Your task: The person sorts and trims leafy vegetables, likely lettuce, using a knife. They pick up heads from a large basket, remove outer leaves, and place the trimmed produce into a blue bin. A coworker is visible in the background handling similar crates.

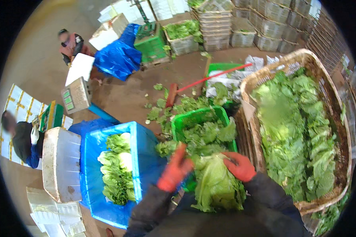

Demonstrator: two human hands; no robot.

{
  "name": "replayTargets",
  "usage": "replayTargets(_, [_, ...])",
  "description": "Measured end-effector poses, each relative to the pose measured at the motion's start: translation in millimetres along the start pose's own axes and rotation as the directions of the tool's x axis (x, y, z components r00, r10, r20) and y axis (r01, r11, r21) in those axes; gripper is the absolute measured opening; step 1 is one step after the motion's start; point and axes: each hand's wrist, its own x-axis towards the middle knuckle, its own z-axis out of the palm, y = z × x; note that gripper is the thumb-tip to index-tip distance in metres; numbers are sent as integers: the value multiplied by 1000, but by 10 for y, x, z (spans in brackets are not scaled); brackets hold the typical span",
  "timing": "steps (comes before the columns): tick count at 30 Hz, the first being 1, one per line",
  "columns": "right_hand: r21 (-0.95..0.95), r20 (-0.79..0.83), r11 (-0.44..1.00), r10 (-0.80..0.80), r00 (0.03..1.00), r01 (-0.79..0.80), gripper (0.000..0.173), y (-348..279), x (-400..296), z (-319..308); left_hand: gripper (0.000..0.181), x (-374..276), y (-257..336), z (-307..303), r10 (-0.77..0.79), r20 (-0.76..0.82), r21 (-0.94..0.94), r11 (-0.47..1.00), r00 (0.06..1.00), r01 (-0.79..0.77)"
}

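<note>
A leafy head of lettuce (215,180) is in front of my body. My right hand (240,167), in a red glove, grips its upper right side, and a small dark object that I cannot make out shows at the fingers. Left of the lettuce, my left hand (175,171) in a matching glove has its fingers apart and holds nothing; it is slightly blurred. Just beyond lies a green crate (174,127) full of loose leaves. On the left, a blue-lined box (106,219) holds several lettuce heads. A large dirty plastic basket (252,130) on the right is packed with lettuce.
Loose leaves (157,114) and a red-handled tool (207,80) lie on the floor ahead. A scale display (77,97) stands beyond the blue box, near a white foam box (62,166). Two people (25,142) are at the left. Stacked crates (216,29) line the back.
</note>
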Motion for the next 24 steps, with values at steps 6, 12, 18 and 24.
replayTargets(6, [-529,392,704,-294,872,474,44,-477,614,-188,102,-129,62,289,202,290,-772,627,936,104])
replayTargets(12, [-416,246,777,-403,881,472,46,-438,943,-344,63,-154,136,-116,310,321,-852,508,895,130])
replayTargets(18, [104,494,984,74,866,-143,41,-186,606,447,36,122,218,-775,-17,301,134,991,954,-25])
replayTargets(24, [-21,-38,995,101,994,-102,32,99,326,146,99,121,-256,35,89,-232,-131,984,969,-122])
